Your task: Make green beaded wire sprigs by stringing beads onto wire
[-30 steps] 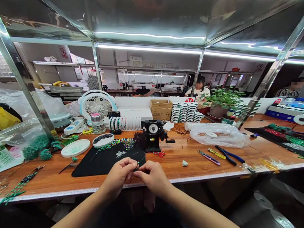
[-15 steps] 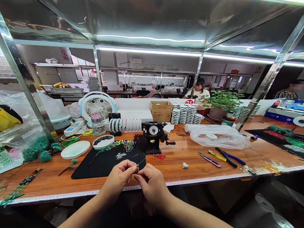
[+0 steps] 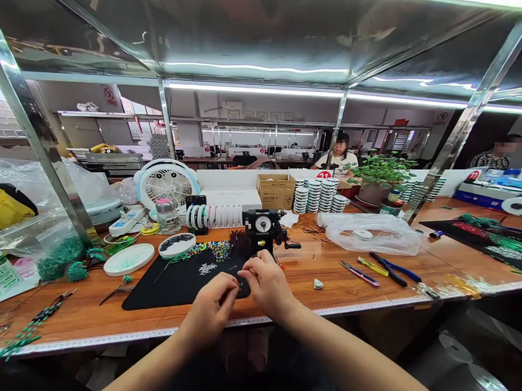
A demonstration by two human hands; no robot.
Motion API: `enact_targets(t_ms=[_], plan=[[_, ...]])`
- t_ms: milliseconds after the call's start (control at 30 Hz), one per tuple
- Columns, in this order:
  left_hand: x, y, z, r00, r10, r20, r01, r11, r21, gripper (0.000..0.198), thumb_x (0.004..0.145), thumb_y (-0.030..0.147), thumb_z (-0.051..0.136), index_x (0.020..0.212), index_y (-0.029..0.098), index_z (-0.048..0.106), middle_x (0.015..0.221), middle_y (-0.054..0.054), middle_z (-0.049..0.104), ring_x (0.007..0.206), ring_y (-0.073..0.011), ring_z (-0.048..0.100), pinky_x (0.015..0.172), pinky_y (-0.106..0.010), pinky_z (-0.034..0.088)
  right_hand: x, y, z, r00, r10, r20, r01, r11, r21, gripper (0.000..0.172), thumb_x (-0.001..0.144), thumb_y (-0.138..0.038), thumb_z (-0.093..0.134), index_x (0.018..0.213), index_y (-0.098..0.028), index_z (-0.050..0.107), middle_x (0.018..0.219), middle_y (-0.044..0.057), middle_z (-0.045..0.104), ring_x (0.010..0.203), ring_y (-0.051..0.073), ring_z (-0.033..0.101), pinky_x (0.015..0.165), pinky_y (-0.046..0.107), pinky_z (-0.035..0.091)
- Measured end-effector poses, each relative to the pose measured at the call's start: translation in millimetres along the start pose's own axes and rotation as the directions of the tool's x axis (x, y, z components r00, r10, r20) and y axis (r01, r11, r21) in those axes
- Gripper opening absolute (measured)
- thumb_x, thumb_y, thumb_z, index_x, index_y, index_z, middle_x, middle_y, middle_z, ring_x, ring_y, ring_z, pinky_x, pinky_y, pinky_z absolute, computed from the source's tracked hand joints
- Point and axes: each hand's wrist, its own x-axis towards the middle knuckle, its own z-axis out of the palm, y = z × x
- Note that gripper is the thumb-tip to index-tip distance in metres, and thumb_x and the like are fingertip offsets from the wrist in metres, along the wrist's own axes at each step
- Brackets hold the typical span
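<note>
My left hand is pinched shut near the front edge of the black mat, with a thin beaded wire showing at its fingertips. My right hand hovers just right of it over the mat's right end, fingers curled together, close below the black dial machine. What the right fingers hold is too small to make out. A heap of coloured beads and a small white bead cluster lie on the mat.
On the wooden bench: a white dish of dark beads, a white lid, a fan, pliers and cutters, a plastic bag, spool stacks. Beaded stems lie at left. Other people sit behind and at right.
My right hand has moved up and away from the left, toward the black machine. My left hand stays pinched near the mat's front edge.
</note>
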Motion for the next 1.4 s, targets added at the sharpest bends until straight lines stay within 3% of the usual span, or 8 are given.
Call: enact_targets(t_ms=[100, 200, 267, 400, 633, 1000, 1267, 1400], plan=[[2.9, 5.1, -1.1, 0.92, -0.391, 0.034, 0.37, 0.837, -0.402, 0.017, 0.079, 0.031, 0.055, 0.072, 0.016, 0.059, 0.055, 0.003, 0.049, 0.048, -0.0098, 0.042, 0.048, -0.022, 0.035, -17.8, -5.5, 4.7, 0.992, 0.125, 0.02, -0.126, 0.987, 0.096, 0.017, 0.077, -0.034, 0.064, 0.072, -0.018, 0.066, 0.072, 0.002, 0.056, 0.066, 0.014, 0.052, 0.061, 0.025, 0.039], [3.0, 6.9, -3.7, 0.888, -0.456, 0.065, 0.425, 0.757, -0.497, 0.019, 0.077, 0.032, 0.056, 0.069, 0.015, 0.057, 0.054, 0.004, 0.046, 0.043, -0.0069, 0.033, 0.044, -0.02, 0.029, -31.4, -10.6, 11.1, 0.974, 0.164, 0.158, -0.192, 0.964, 0.184, 0.018, 0.079, -0.031, 0.062, 0.068, -0.017, 0.066, 0.064, 0.001, 0.056, 0.061, 0.013, 0.052, 0.055, 0.023, 0.039], [2.5, 8.0, -6.3, 0.894, -0.445, 0.058, 0.417, 0.774, -0.476, 0.017, 0.075, 0.031, 0.059, 0.069, 0.015, 0.059, 0.057, 0.003, 0.049, 0.045, -0.0073, 0.035, 0.045, -0.02, 0.03, -35.1, -12.2, 11.7, 0.995, 0.031, 0.094, -0.042, 0.993, 0.111, 0.015, 0.083, -0.021, 0.055, 0.075, -0.016, 0.066, 0.072, 0.004, 0.056, 0.07, 0.015, 0.052, 0.062, 0.025, 0.04], [1.7, 11.4, -9.2, 0.982, -0.186, 0.025, 0.187, 0.964, -0.19, 0.013, 0.081, 0.026, 0.054, 0.077, 0.017, 0.064, 0.077, -0.004, 0.059, 0.07, -0.0154, 0.053, 0.064, -0.026, 0.044, -22.8, -9.4, 3.7, 0.953, -0.279, 0.118, 0.288, 0.955, -0.075, 0.02, 0.082, -0.008, 0.044, 0.091, -0.016, 0.06, 0.095, 0.009, 0.052, 0.085, 0.019, 0.048, 0.074, 0.031, 0.04], [5.8, 0.7, -0.8, 0.939, 0.328, 0.104, -0.343, 0.91, 0.234, 0.024, 0.085, 0.008, 0.039, 0.096, 0.019, 0.058, 0.107, -0.01, 0.055, 0.099, -0.019, 0.054, 0.083, -0.031, 0.047, 24.7, 3.0, -5.4, 0.929, 0.07, 0.363, -0.144, 0.973, 0.182, 0.014, 0.076, -0.004, 0.048, 0.07, -0.016, 0.053, 0.07, 0.0, 0.053, 0.066, 0.013, 0.052, 0.06, 0.025, 0.042], [8.8, -35.7, -17.1, 0.849, 0.451, 0.276, -0.528, 0.754, 0.391, 0.039, 0.086, 0.008, 0.039, 0.122, 0.016, 0.049, 0.128, -0.013, 0.053, 0.121, -0.0225, 0.046, 0.1, -0.039, 0.04, 26.9, 20.7, -22.3, 0.706, 0.065, 0.705, -0.43, 0.831, 0.353, 0.022, 0.086, -0.033, 0.046, 0.077, -0.015, 0.055, 0.073, 0.003, 0.061, 0.051, 0.008, 0.056, 0.038, 0.015, 0.04], [10.2, -8.1, 1.3, 0.996, 0.079, 0.028, -0.081, 0.993, 0.09, 0.019, 0.088, 0.022, 0.043, 0.091, 0.019, 0.061, 0.089, -0.008, 0.066, 0.086, -0.0189, 0.063, 0.079, -0.032, 0.051, 4.9, 12.9, -17.3, 0.89, 0.081, 0.448, -0.232, 0.928, 0.293, 0.014, 0.081, -0.016, 0.05, 0.076, -0.015, 0.063, 0.066, 0.001, 0.056, 0.062, 0.011, 0.05, 0.056, 0.022, 0.041], [12.8, 12.5, 3.8, 0.854, -0.469, 0.225, 0.519, 0.744, -0.42, 0.02, 0.081, 0.036, 0.054, 0.076, 0.017, 0.055, 0.071, -0.005, 0.067, 0.068, -0.0189, 0.067, 0.065, -0.031, 0.054, -15.0, 13.6, -11.9, 0.957, -0.198, 0.213, 0.196, 0.98, 0.033, 0.019, 0.084, -0.012, 0.044, 0.083, -0.015, 0.063, 0.077, 0.005, 0.055, 0.07, 0.015, 0.048, 0.066, 0.026, 0.04]])
